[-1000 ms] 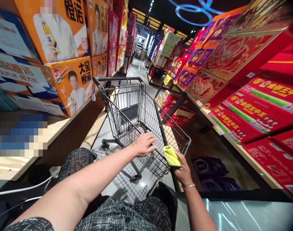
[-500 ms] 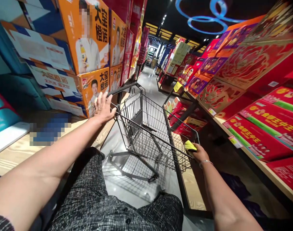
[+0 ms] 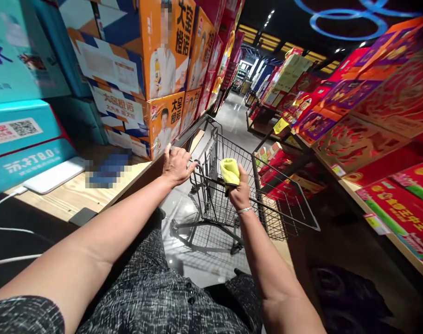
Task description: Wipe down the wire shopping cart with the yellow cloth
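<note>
A black wire shopping cart [image 3: 228, 139] stands tilted in view on the floor ahead of me, its basket showing no goods. My left hand [image 3: 178, 164] lies over the near end of the cart's handle, fingers bent across it and thumb toward the basket. Above the basket's near side, my right hand [image 3: 240, 189] grips a bunched yellow cloth [image 3: 230, 172] with a dark edge. The cloth sticks up out of the fist, apart from the cart's far rail.
Orange drink cartons [image 3: 166, 116] and turquoise boxes [image 3: 27, 139] are stacked on a wooden shelf at left. A white device with a cable [image 3: 56, 174] lies there. Red gift boxes [image 3: 399, 204] line the right shelf. The aisle floor [image 3: 232, 106] runs ahead.
My right hand has left the cart's right rim and come up and left over the basket with the cloth. My left hand stays on the handle. The view has swung left.
</note>
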Available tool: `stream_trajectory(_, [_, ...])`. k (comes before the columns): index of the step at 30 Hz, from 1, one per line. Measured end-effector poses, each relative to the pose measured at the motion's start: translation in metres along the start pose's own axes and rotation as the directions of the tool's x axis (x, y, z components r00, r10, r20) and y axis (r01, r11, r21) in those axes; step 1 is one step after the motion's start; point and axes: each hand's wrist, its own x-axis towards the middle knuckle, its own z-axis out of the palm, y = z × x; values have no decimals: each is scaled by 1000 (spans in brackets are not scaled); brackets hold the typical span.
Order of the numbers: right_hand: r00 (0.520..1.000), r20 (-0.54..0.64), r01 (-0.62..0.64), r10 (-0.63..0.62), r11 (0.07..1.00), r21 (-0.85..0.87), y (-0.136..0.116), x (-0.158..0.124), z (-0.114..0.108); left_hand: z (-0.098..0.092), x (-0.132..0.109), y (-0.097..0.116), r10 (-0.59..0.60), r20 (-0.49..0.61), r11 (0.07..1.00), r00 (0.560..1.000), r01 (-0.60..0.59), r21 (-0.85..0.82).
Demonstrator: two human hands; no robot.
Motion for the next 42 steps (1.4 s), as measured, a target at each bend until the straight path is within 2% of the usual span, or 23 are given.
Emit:
stream_trajectory(3, [996, -87, 18, -20, 999, -30, -24, 14, 36, -4, -9, 10, 9, 2, 1000, 1000, -9, 8])
stream_trajectory(7, [999, -17, 28, -30, 996, -88, -39, 14, 61, -7, -15, 19, 3, 14, 1000, 1000, -3, -3])
stream_trajectory(11, [998, 54, -14, 19, 995, -103, -38, 7, 59, -11, -17, 22, 8, 52, 999, 999, -5, -53])
stream_trajectory(14, [997, 77, -1, 6, 998, -66, -35, 6, 51, -14, -16, 20, 34, 84, 999, 996, -31, -38])
stream_trajectory(19, [999, 1, 40, -40, 998, -41, -35, 1, 49, -16, -16, 14, 73, 95, 997, 993, -72, -13])
stream_trajectory(24, [998, -60, -29, 28, 999, -25, -37, 2, 54, -19, -12, 7, 107, 118, 994, 987, -105, -26])
stream_trajectory(27, [985, -165, -48, 49, 999, 11, -48, 8, 56, -23, -8, -2, 129, 158, 989, 979, -115, -95])
stream_trajectory(29, [972, -233, -8, 8, 1000, 1, -64, 12, 57, -26, -4, -11, 152, 179, 975, 972, -118, -190])
stream_trajectory(31, [967, -239, 79, -87, 996, -43, -83, 17, 60, -29, 2, -20, 173, 162, 919, 972, -100, -381])
stream_trajectory(32, [968, -206, 135, -146, 989, -66, -93, 19, 63, -31, 5, -25, 157, 122, 857, 980, -73, -510])
stream_trajectory(35, [952, -39, 297, -304, 946, -134, -115, 30, 78, -35, 11, -36, -33, -9, 562, 999, 11, -827])
stream_trajectory(36, [941, 16, 335, -338, 927, -166, -119, 34, 85, -35, 12, -39, -82, -14, 489, 997, 28, -872])
stream_trajectory(37, [932, 57, 362, -358, 910, -201, -121, 39, 92, -34, 13, -42, -89, 2, 463, 996, 43, -885])
stream_trajectory(39, [922, 119, 388, -369, 884, -260, -120, 45, 104, -30, 12, -47, -1, 55, 542, 998, 47, -839])
stream_trajectory(42, [905, 190, 421, -381, 869, -261, -103, 41, 108, -23, 9, -56, 175, 60, 747, 983, -93, -658])
